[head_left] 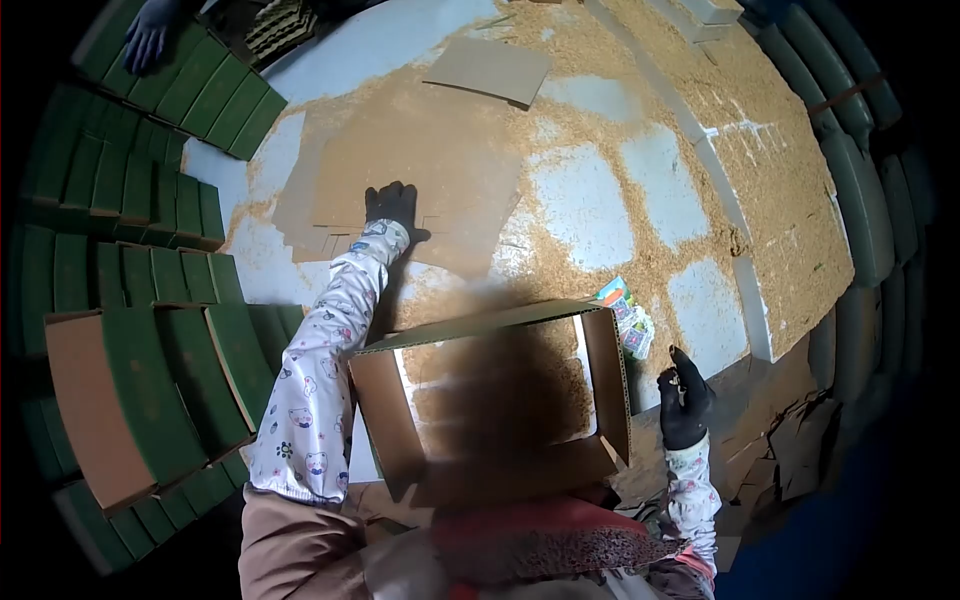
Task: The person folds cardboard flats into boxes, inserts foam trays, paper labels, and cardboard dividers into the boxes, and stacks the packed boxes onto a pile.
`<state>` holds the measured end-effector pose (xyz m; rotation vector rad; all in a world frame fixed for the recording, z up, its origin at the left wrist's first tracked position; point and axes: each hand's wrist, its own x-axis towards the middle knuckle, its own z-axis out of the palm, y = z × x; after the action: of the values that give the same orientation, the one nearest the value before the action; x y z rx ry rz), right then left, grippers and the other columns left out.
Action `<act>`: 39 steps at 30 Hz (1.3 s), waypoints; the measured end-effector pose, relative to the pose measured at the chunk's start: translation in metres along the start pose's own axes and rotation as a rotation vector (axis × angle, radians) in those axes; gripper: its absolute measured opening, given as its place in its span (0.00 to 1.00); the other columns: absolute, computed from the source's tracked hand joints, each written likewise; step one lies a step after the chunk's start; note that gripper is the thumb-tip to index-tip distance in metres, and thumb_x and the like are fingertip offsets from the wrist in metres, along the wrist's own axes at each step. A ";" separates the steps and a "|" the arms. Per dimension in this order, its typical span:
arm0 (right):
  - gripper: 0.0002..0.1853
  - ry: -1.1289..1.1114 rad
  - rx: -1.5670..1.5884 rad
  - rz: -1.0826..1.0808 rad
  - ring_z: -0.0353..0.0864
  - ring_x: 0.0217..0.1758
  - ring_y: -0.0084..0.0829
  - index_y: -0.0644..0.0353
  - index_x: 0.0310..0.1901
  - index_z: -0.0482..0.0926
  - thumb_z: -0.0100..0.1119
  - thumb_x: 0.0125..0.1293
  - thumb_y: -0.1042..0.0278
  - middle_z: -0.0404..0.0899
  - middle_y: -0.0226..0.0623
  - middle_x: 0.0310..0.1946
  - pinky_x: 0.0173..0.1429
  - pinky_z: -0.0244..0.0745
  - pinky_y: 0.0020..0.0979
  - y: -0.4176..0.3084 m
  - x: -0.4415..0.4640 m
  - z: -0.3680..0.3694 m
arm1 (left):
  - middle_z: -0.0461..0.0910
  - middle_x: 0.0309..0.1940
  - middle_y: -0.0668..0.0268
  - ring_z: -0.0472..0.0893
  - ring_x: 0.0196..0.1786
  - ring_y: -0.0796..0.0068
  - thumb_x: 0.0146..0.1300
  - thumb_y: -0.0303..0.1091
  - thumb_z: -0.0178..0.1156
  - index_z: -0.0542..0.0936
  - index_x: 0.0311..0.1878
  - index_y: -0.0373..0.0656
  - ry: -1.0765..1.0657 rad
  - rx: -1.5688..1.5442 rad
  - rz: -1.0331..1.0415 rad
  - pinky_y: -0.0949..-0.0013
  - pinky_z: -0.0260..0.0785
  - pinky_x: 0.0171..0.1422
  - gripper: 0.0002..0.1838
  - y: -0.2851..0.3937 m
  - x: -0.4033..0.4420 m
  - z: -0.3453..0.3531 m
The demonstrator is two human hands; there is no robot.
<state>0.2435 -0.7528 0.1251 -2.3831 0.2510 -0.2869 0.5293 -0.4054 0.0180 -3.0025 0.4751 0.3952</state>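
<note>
we are resting our left hand [395, 208], in a black glove, palm down on a broad cardboard sheet [420, 130]; it is lying released, its fingers spreading apart. we are holding our right hand [685, 405], also gloved in black, to the right of an open cardboard box [606, 370], its fingers curling toward the thumb; small pale bits are showing there, and we cannot tell whether it is gripping anything. the box is sitting between our forearms, close to our body, its opening facing us, and a yellowish crumbly layer is showing inside. a colourful packet [628, 318] is lying just beside the box's far right corner. a smaller cardboard piece [490, 70] is lying near the sheet's far edge. on our left, green boxes [150, 390] are standing in stacks, and another person's gloved hand [148, 40] is showing over them.
</note>
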 end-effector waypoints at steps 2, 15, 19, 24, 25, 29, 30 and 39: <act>0.15 -0.028 -0.023 0.006 0.76 0.22 0.34 0.63 0.44 0.73 0.51 0.54 0.70 0.76 0.44 0.23 0.25 0.69 0.28 0.019 0.000 0.015 | 0.64 0.45 0.57 0.64 0.53 0.59 0.34 0.47 0.67 0.65 0.46 0.42 0.001 -0.015 -0.013 0.53 0.53 0.57 0.35 0.006 -0.005 -0.001; 0.25 -0.138 -0.492 0.166 0.69 0.42 0.40 0.58 0.45 0.67 0.60 0.43 0.60 0.69 0.42 0.41 0.45 0.64 0.38 0.081 0.029 0.105 | 0.67 0.41 0.57 0.70 0.44 0.55 0.46 0.48 0.57 0.71 0.37 0.46 0.105 0.081 0.038 0.56 0.67 0.41 0.19 0.021 -0.035 0.004; 0.12 -0.155 -0.525 0.007 0.71 0.38 0.35 0.58 0.35 0.72 0.56 0.47 0.66 0.70 0.38 0.35 0.39 0.67 0.33 0.101 0.041 0.123 | 0.67 0.41 0.57 0.70 0.45 0.56 0.50 0.42 0.55 0.71 0.38 0.50 0.091 0.099 0.009 0.58 0.67 0.43 0.13 0.023 -0.029 0.014; 0.06 -0.284 -0.446 0.127 0.74 0.34 0.38 0.58 0.29 0.74 0.49 0.50 0.69 0.72 0.41 0.31 0.36 0.70 0.34 0.112 0.042 0.130 | 0.65 0.50 0.58 0.73 0.46 0.58 0.52 0.33 0.50 0.72 0.43 0.53 0.008 0.001 0.039 0.60 0.67 0.46 0.13 -0.004 -0.024 0.018; 0.05 -0.235 -0.401 0.122 0.74 0.32 0.40 0.58 0.27 0.73 0.48 0.49 0.69 0.72 0.42 0.30 0.34 0.70 0.36 0.116 0.042 0.132 | 0.67 0.48 0.58 0.74 0.45 0.59 0.52 0.32 0.50 0.72 0.42 0.51 0.102 -0.026 0.089 0.61 0.67 0.45 0.12 -0.009 -0.030 0.008; 0.08 -0.471 -0.156 0.291 0.74 0.34 0.43 0.56 0.29 0.76 0.52 0.46 0.66 0.74 0.42 0.31 0.39 0.70 0.36 0.117 0.066 0.118 | 0.73 0.37 0.58 0.76 0.38 0.62 0.51 0.28 0.51 0.73 0.38 0.42 0.432 -0.305 0.186 0.67 0.68 0.39 0.09 -0.031 -0.076 -0.061; 0.09 -0.497 -0.076 0.340 0.74 0.36 0.42 0.56 0.28 0.76 0.54 0.44 0.64 0.74 0.42 0.32 0.41 0.69 0.36 0.104 0.073 0.106 | 0.72 0.33 0.58 0.75 0.34 0.60 0.51 0.27 0.51 0.72 0.36 0.40 0.499 -0.229 0.225 0.67 0.67 0.36 0.08 -0.031 -0.092 -0.087; 0.22 -0.458 -0.302 0.387 0.72 0.45 0.40 0.57 0.44 0.66 0.52 0.50 0.53 0.71 0.43 0.42 0.49 0.67 0.36 0.089 0.068 0.120 | 0.65 0.14 0.65 0.68 0.17 0.65 0.40 0.31 0.55 0.69 0.18 0.46 0.272 0.055 0.566 0.66 0.59 0.22 0.05 0.137 -0.254 -0.251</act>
<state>0.3329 -0.7590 -0.0126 -2.5435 0.5562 0.5050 0.3133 -0.4900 0.3225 -2.8279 1.3406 -0.0057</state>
